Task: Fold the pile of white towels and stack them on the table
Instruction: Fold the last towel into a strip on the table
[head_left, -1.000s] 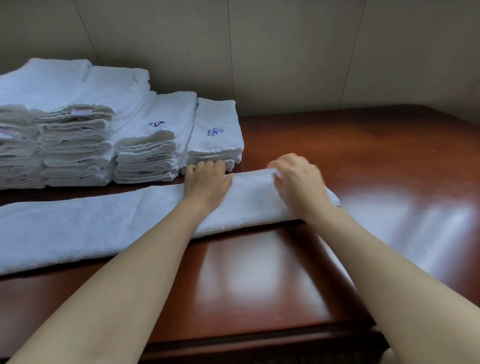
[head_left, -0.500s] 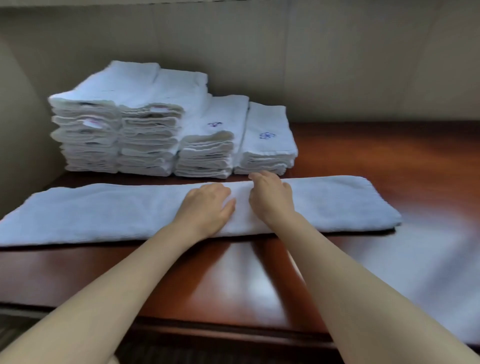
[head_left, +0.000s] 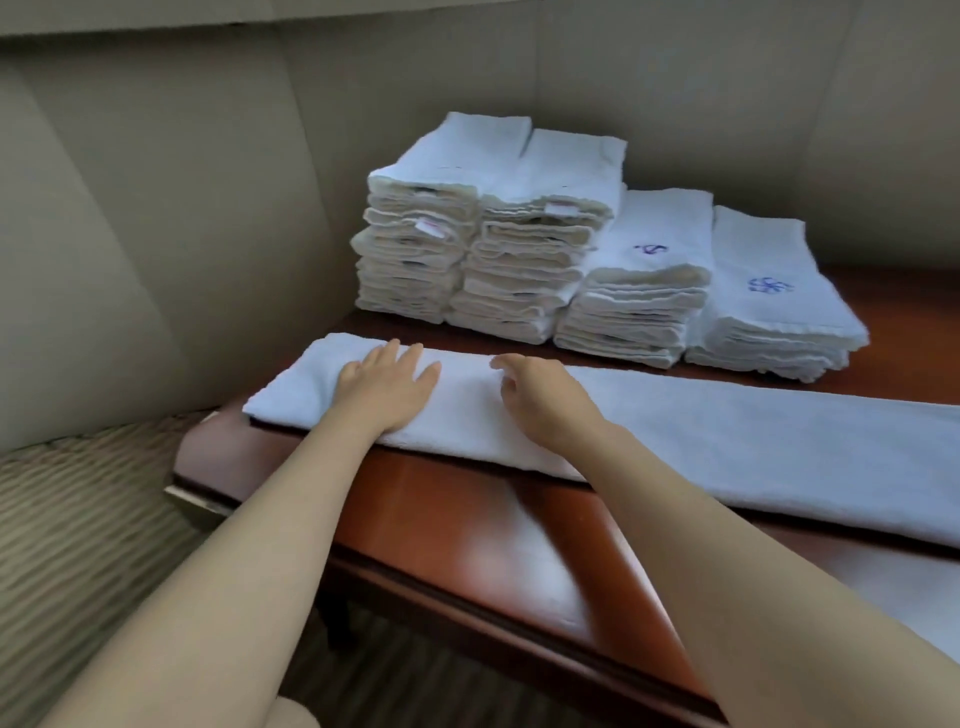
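A long white towel (head_left: 727, 447), folded lengthwise into a strip, lies across the dark red wooden table (head_left: 467, 525). My left hand (head_left: 387, 384) rests flat on the strip near its left end, fingers straight. My right hand (head_left: 540, 397) lies on the towel just to the right, fingers loosely bent and holding nothing. Behind the strip stand several stacks of folded white towels (head_left: 519, 249); the two right stacks (head_left: 763, 301) are lower and show blue embroidery on top.
The table's left end and front edge are in view, with patterned carpet (head_left: 78, 519) below to the left. Beige panelled walls (head_left: 182, 208) form a corner behind the stacks. The towel strip runs off the right side of the view.
Both hands have slid left along the towel strip, from its right part to near its left end. My view has swung left, so the table's left end and the carpet show.
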